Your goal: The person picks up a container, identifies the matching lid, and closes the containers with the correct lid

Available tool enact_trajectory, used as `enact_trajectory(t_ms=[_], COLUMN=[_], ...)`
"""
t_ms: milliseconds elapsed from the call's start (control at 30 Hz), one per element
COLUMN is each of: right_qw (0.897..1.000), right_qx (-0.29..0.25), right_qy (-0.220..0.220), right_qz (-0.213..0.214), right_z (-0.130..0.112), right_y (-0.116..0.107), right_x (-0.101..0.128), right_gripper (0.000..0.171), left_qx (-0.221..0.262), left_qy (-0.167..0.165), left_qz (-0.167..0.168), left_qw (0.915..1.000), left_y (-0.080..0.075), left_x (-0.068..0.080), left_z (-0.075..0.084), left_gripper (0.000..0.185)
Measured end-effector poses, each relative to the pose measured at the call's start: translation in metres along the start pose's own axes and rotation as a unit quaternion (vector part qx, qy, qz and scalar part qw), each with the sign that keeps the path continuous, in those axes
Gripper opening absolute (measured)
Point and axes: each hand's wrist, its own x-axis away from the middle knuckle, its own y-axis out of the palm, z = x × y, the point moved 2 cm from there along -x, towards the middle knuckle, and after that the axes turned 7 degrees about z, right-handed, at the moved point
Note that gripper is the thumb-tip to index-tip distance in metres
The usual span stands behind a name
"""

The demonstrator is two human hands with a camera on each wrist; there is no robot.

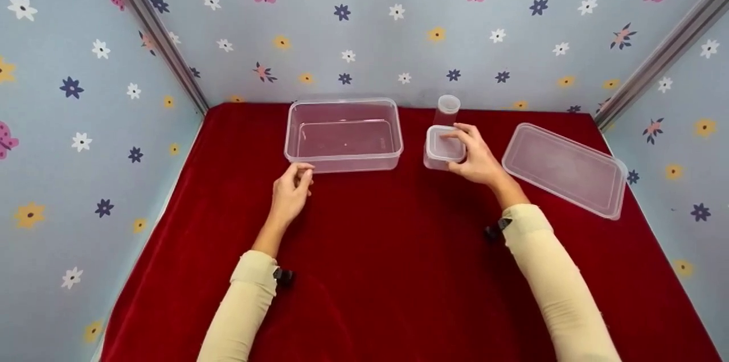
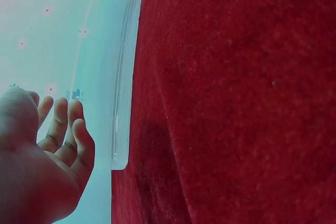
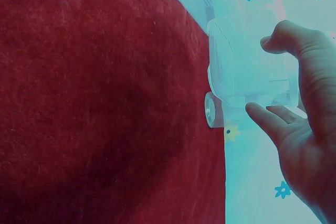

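A small square clear container [image 1: 443, 148] with its lid on stands on the red cloth, right of centre. My right hand [image 1: 457, 151] grips it, fingers over the lid and thumb on the near side. The right wrist view shows the same container [image 3: 241, 66] between thumb and fingers of my right hand [image 3: 265, 72]. My left hand [image 1: 300, 175] rests on the cloth by the front left corner of a large clear rectangular box [image 1: 343, 134], fingers loosely curled and holding nothing. In the left wrist view my left hand [image 2: 63, 124] sits close beside the box wall [image 2: 118, 77].
A small round clear jar [image 1: 447, 108] stands just behind the square container, also seen as the jar [image 3: 211, 109]. A large clear lid [image 1: 564, 169] lies at the right. Red cloth [image 1: 387, 248] covers the table; flowered walls enclose three sides.
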Motion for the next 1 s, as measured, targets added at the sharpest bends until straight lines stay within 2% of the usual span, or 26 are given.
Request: enact_trajectory(t_ms=[433, 733, 1000], right_qw=[1.0, 0.998, 0.998], right_qx=[0.001, 0.005, 0.0], right_qy=[0.025, 0.056, 0.065], right_qz=[-0.005, -0.011, -0.015], right_z=[0.015, 0.022, 0.027], right_y=[-0.001, 0.003, 0.006], right_x=[-0.003, -0.006, -0.006], right_gripper=[0.067, 0.066, 0.065], left_qx=[0.016, 0.012, 0.008], left_qy=[0.0, -0.004, -0.003], left_qz=[-0.005, -0.004, -0.004], left_qw=[0.9999, 0.9999, 1.0], left_y=[0.002, 0.002, 0.003], left_x=[0.002, 0.002, 0.001], left_z=[-0.001, -0.002, -0.001], left_gripper=[0.021, 0.02, 0.02])
